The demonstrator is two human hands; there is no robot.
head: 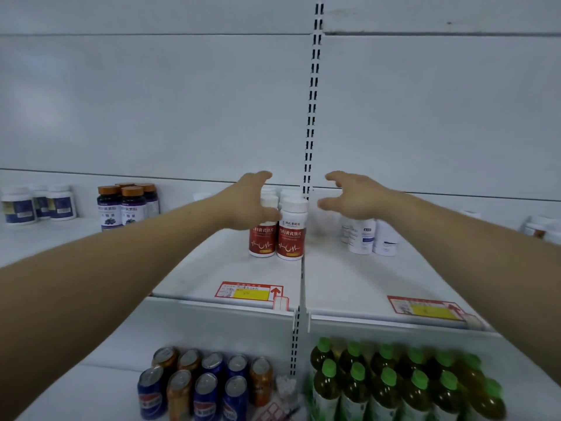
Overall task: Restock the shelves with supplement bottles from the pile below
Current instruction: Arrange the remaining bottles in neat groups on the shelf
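Several white supplement bottles with red labels [290, 238] stand in a cluster on the white shelf [230, 268], next to the slotted upright. My left hand [252, 205] reaches over the left side of the cluster, fingers spread, its thumb against the left front bottle's cap. My right hand [352, 197] hovers just right of the cluster, fingers apart and curled, holding nothing. Both forearms stretch out from the bottom corners.
White bottles with blue labels [368, 237] stand right of the cluster. Purple bottles with orange caps [127, 206] and blue-labelled jars [39, 205] sit at left. On the lower shelf are soda cans [200, 387] and green-capped drink bottles [403, 387]. Price tags [250, 292] line the shelf edge.
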